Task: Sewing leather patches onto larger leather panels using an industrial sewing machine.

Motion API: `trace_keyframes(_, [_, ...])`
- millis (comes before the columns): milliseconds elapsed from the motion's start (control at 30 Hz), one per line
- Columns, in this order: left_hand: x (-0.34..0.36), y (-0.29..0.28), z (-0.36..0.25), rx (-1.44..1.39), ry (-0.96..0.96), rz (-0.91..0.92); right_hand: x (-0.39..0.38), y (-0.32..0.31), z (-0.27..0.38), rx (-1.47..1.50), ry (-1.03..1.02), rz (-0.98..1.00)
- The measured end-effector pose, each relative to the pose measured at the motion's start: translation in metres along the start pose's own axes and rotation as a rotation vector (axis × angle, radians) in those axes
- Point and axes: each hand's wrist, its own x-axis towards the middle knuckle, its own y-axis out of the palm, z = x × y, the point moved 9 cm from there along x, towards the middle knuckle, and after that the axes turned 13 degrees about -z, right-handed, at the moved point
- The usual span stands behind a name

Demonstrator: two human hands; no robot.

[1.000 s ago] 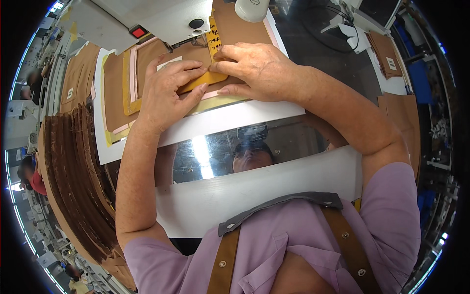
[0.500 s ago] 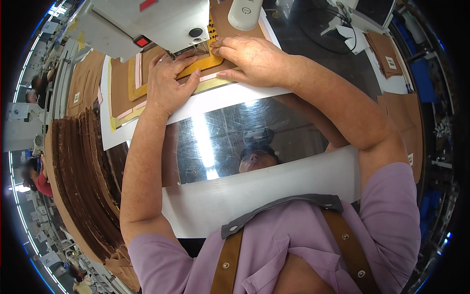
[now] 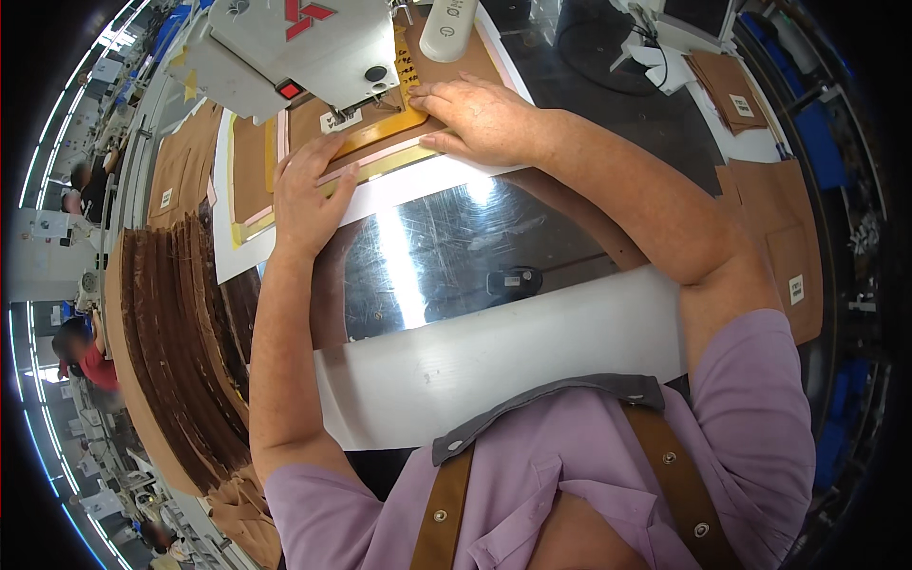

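Note:
My left hand [image 3: 311,198] lies with extended fingers along the near side of a yellow frame template [image 3: 375,134], just below the sewing machine's needle area [image 3: 337,119]. My right hand [image 3: 484,123] rests open, fingers on the template's right corner and thumb near a pink strip. The template lies on brown sheet material [image 3: 448,68] with pink and pale yellow borders, over a white board [image 3: 237,258]. A small white label shows under the presser foot. The white machine head [image 3: 256,57] hides part of the work.
Stacked dark brown pieces [image 3: 171,342] stand at left, flat brown pieces [image 3: 176,157] behind them. More brown pieces [image 3: 788,247] lie at right, below a monitor [image 3: 693,14] and black cable [image 3: 608,85]. Polished metal [image 3: 427,266] fronts the machine. Co-workers [image 3: 90,361] sit far left.
The board and template have slid away from me under the machine, my right hand with them. My left fingers have drawn back from the needle area, uncovering the white label.

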Motion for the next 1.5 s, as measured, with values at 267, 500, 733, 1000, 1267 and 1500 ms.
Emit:
trace_keyframes(267, [-0.061, -0.061, 0.089, -0.018, -0.462, -0.147, -0.025, -0.016, -0.019, 0.006, 0.158, -0.065])
trace_keyframes(500, [-0.08, -0.059, 0.156, 0.275, -0.578, -0.068, -0.032, -0.027, -0.049, -0.082, 0.354, -0.08])
trace_keyframes(733, [-0.064, -0.03, 0.141, 0.432, -0.604, 0.054, -0.049, -0.036, -0.08, -0.215, 0.467, -0.103])
trace_keyframes(1000, [-0.037, 0.007, 0.087, 0.436, -0.484, 0.159, -0.089, -0.069, -0.138, -0.439, 0.646, -0.056])
trace_keyframes(1267, [-0.004, 0.024, 0.025, 0.392, -0.351, 0.085, -0.099, -0.087, -0.161, -0.398, 0.631, -0.143])
trace_keyframes(1500, [0.008, -0.022, -0.032, 0.67, -0.272, 0.12, -0.105, -0.107, -0.146, -0.288, 0.712, -0.254])
